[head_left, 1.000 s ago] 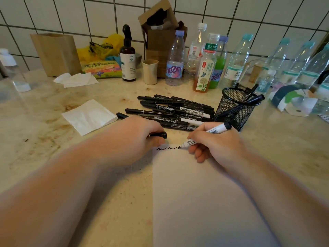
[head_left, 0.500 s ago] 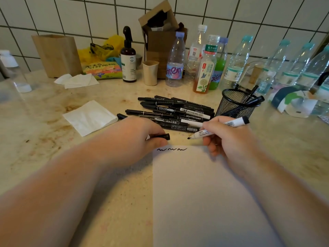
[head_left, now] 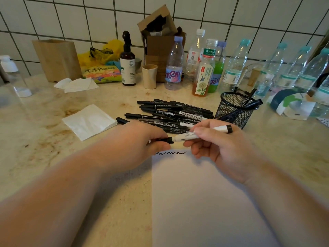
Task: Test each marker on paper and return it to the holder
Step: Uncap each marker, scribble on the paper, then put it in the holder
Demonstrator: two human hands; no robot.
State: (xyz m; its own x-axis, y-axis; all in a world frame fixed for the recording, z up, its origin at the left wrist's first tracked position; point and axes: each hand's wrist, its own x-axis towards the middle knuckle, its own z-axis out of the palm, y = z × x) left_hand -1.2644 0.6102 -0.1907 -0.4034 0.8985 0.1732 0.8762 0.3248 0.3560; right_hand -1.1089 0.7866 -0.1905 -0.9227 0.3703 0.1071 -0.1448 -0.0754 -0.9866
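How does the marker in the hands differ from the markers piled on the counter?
The held marker has a white barrel; most of the piled markers are black. The held marker is lifted above the paper, gripped by the right hand, with the left hand at its cap; the piled markers lie loose on the counter. Both sit outside the mesh holder.

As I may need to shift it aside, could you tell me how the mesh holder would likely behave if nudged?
The mesh holder is open wire, so probably light and prone to sliding. It holds only a few markers, all leaning right, so a push near its rim might tip it.
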